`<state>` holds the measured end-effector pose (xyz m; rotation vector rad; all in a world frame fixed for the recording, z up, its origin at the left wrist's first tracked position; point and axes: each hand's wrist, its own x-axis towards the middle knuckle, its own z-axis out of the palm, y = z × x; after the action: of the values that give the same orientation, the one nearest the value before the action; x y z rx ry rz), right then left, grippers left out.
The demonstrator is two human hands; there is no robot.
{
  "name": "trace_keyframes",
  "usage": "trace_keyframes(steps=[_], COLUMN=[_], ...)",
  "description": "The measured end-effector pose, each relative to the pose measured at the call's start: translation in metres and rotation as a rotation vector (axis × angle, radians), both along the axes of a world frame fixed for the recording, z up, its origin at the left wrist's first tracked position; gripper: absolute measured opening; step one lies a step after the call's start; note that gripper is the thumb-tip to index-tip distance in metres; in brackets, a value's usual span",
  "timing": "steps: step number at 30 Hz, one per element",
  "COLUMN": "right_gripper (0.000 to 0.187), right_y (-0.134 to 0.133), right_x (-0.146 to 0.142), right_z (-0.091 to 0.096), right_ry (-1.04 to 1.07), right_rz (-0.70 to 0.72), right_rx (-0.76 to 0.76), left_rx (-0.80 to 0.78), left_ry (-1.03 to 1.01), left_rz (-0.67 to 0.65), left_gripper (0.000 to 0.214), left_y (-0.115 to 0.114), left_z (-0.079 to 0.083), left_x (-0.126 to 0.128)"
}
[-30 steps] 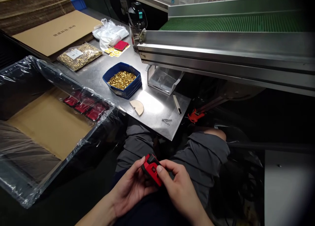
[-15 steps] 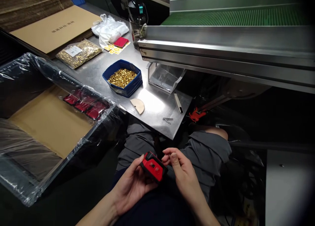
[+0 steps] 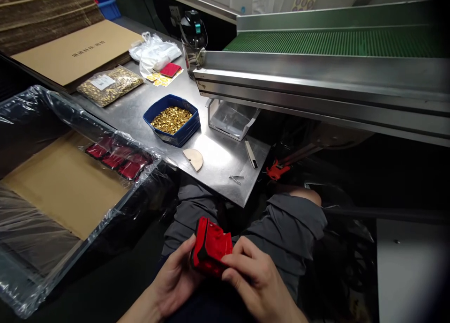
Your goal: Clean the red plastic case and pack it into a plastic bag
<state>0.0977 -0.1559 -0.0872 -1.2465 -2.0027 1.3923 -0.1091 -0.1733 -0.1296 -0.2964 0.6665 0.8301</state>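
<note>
A red-and-black plastic housing point(image 3: 206, 248) is held above my lap, tilted so that its red hollow side shows. My left hand point(image 3: 175, 277) is closed around its left and lower side, the thumb along the black edge. At its right edge, my right hand point(image 3: 256, 275) has curled fingers, with the index finger and thumb against the red part. Whether anything small lies between those fingers is hidden. Beyond my knees, a pair of nail clippers point(image 3: 236, 178), a white-handled cutter point(image 3: 251, 154) and a half-round pale disc point(image 3: 193, 159) lie on the metal table point(image 3: 221, 191).
A blue bin point(image 3: 171, 120) of small brass parts stands on the table, near a bag of similar parts point(image 3: 110, 85). A grey tray point(image 3: 232, 119) sits under the conveyor edge point(image 3: 316, 86). On my left, a plastic-lined box point(image 3: 70, 182) contains several red pieces point(image 3: 116, 159).
The housing has turned from its red outer face to its hollow side. My right hand has moved left onto its edge. The view has tipped up slightly.
</note>
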Motion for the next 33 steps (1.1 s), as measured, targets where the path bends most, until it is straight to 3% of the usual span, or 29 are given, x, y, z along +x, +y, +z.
trace_keyframes(steps=[4, 6, 8, 10, 13, 15, 17, 21, 25, 30, 33], right_gripper=[0.030, 0.039, 0.042, 0.033, 0.039, 0.052, 0.057, 0.047, 0.044, 0.039, 0.035], right_y=[-0.004, -0.007, -0.007, -0.005, 0.001, 0.004, 0.003, -0.006, -0.012, -0.006, 0.000], right_x=[-0.016, -0.018, -0.007, 0.019, 0.075, 0.108, 0.130, 0.142, 0.149, 0.162, 0.145], right_z=[-0.006, -0.004, -0.001, 0.001, -0.003, -0.012, -0.024, -0.048, -0.063, -0.064, -0.053], right_ry=[-0.174, -0.182, -0.159, -0.255, -0.748, -1.041, -1.132, -1.086, -0.973, -0.843, -0.844], right_rz=[0.173, 0.199, 0.133, -0.109, -0.542, -0.586, -0.522, -0.458, -0.511, -0.711, -0.923], right_rx=[0.597, 0.700, 0.598, 0.387, -0.008, -0.281, -0.461, -0.433, -0.438, -0.572, -0.442], left_rx=[0.027, 0.019, 0.009, 0.013, 0.032, 0.032, 0.027, 0.028, 0.037, 0.062, 0.066], left_ry=[-0.112, -0.100, -0.067, -0.034, -0.002, 0.006, 0.008, -0.009, -0.055, -0.078, -0.063], left_rz=[-0.052, -0.060, -0.074, -0.091, -0.109, -0.110, -0.114, -0.133, -0.150, -0.153, -0.137], left_gripper=[0.060, 0.065, 0.069, 0.073, 0.074, 0.074, 0.074, 0.075, 0.076, 0.075, 0.079], left_y=[0.009, 0.011, 0.010, 0.008, 0.006, 0.006, 0.007, 0.009, 0.010, 0.010, 0.011], left_z=[0.000, 0.000, 0.000, 0.000, 0.000, 0.000, -0.001, -0.004, -0.005, -0.004, -0.002], left_x=[-0.003, -0.003, -0.002, -0.001, -0.001, -0.001, -0.001, -0.001, -0.001, -0.002, -0.002])
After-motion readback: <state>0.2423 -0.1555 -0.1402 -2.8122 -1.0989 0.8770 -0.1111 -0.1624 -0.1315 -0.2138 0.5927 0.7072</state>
